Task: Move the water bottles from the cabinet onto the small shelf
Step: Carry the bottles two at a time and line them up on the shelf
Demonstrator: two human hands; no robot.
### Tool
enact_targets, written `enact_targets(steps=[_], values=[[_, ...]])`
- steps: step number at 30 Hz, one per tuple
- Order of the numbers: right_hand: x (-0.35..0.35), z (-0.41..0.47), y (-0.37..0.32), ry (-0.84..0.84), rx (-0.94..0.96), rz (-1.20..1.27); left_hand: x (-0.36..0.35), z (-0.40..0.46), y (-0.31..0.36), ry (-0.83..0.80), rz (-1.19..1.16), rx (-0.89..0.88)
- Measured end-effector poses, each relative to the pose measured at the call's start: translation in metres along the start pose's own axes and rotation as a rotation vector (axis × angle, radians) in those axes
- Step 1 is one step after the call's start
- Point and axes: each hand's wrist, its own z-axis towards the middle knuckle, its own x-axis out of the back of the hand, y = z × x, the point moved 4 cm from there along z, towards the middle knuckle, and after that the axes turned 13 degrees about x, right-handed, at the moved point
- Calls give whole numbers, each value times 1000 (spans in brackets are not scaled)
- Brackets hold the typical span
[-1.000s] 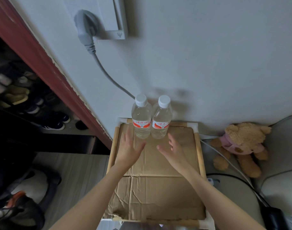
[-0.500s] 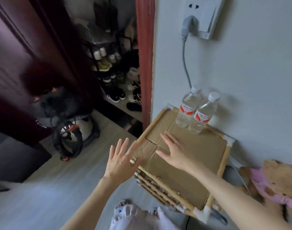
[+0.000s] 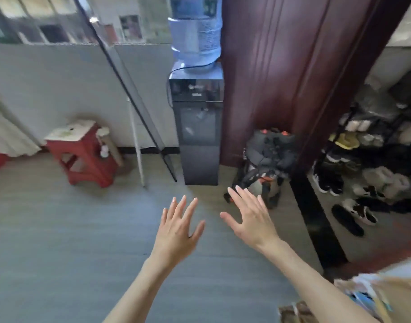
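bottles: unseen | left hand [image 3: 176, 231] fingers spread | right hand [image 3: 251, 220] fingers spread

Left hand [image 3: 177, 226] and right hand [image 3: 251, 217] outstretched, fingers spread, holding nothing

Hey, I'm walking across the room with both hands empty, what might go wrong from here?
1. The dark backpack lies on the floor just ahead of your right hand; you might trip on it.
2. The thin white pole leans against the wall beside the red stool; a brush from your left hand might topple it.
3. The picture is motion-blurred, so you may be turning fast.
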Motion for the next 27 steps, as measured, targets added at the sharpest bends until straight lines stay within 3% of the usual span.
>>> enact_targets(steps=[7, 13, 22, 27], values=[[-116, 127, -205, -166, 401, 79, 116, -25, -222, 220, -1, 407], [-194, 202, -365, -289, 731, 120, 185, -74, -351, 395, 9, 717], [-318, 297, -521, -471, 1021, 124, 232, -81, -512, 457, 8, 1054], [-359, 386, -615, -463, 1156, 122, 292, -56, -612, 502, 53, 1173]])
